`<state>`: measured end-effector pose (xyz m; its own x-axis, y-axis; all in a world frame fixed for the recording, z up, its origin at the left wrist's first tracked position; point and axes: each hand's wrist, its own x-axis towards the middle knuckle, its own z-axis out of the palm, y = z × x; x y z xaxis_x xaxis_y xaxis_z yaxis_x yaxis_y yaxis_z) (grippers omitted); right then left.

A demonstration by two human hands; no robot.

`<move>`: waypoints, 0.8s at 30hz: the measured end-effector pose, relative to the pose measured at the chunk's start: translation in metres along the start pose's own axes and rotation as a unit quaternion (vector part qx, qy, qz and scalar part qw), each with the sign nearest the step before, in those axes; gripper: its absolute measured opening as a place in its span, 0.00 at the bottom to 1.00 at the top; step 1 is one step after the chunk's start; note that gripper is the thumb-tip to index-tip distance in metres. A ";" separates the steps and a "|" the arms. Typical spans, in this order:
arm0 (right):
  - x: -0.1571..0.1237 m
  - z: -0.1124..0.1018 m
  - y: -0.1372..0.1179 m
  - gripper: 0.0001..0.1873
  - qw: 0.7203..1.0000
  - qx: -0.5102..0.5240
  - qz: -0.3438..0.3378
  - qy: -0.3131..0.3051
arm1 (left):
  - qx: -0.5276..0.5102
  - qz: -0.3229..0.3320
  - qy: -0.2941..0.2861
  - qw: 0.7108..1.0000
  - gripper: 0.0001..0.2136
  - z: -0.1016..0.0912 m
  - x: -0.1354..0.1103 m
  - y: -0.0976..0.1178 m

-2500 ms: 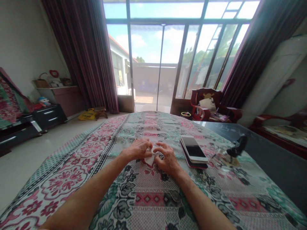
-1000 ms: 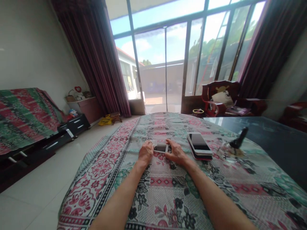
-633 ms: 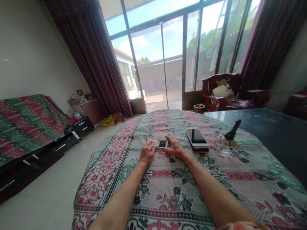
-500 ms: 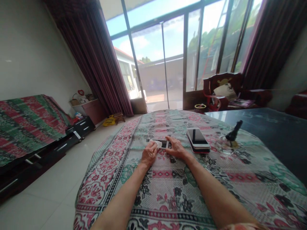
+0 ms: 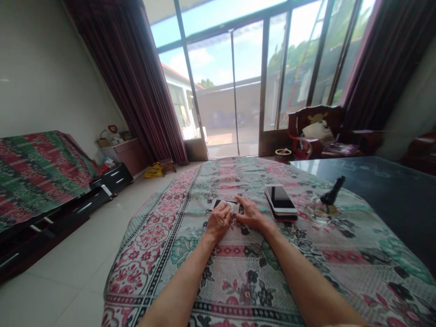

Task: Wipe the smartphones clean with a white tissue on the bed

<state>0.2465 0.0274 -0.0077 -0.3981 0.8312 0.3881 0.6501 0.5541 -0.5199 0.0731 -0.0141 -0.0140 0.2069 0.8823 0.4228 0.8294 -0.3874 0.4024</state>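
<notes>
A small phone (image 5: 215, 204) with a dark screen and pale edge lies on the patterned tablecloth, partly hidden by my hands. My left hand (image 5: 218, 220) is closed on a crumpled white tissue (image 5: 234, 207) and presses it against the screen. Thumb and fingers of my right hand (image 5: 251, 214) grip the phone's right end and steady it. To the right, a white phone (image 5: 281, 200) rests on top of another dark, red-edged device.
A clear glass dish (image 5: 318, 212) with a black-handled object (image 5: 333, 190) in it stands farther right on the tablecloth (image 5: 245, 277). Beyond is a dark glossy tabletop (image 5: 388, 190). A covered black cabinet (image 5: 51, 227) stands at left, a wooden chair (image 5: 316, 118) behind.
My left hand has slid the tissue rightward across the phone's screen, uncovering its left end. My right hand stays at the phone's right end. The view has shifted slightly.
</notes>
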 end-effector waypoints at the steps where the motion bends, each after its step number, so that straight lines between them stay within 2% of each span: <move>1: 0.000 0.000 -0.001 0.34 1.000 -0.001 0.000 0.002 | 0.001 -0.008 0.006 1.000 0.15 0.000 0.000 0.000; 11: -0.010 -0.005 -0.015 0.35 0.999 -0.028 -0.029 -0.005 | 0.024 -0.080 0.063 0.994 0.16 0.005 0.013 -0.017; 20: -0.012 0.005 -0.022 0.40 0.997 -0.010 -0.074 -0.001 | 0.040 -0.137 0.078 0.987 0.16 -0.002 0.020 -0.027; 24: -0.012 0.006 -0.022 0.38 0.997 0.010 -0.079 -0.001 | 0.032 -0.154 0.081 0.984 0.16 -0.004 0.019 -0.028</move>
<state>0.2331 0.0050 -0.0056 -0.4966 0.7332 0.4645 0.5656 0.6793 -0.4676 0.0518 0.0129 -0.0142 -0.1404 0.8992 0.4144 0.8719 -0.0861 0.4821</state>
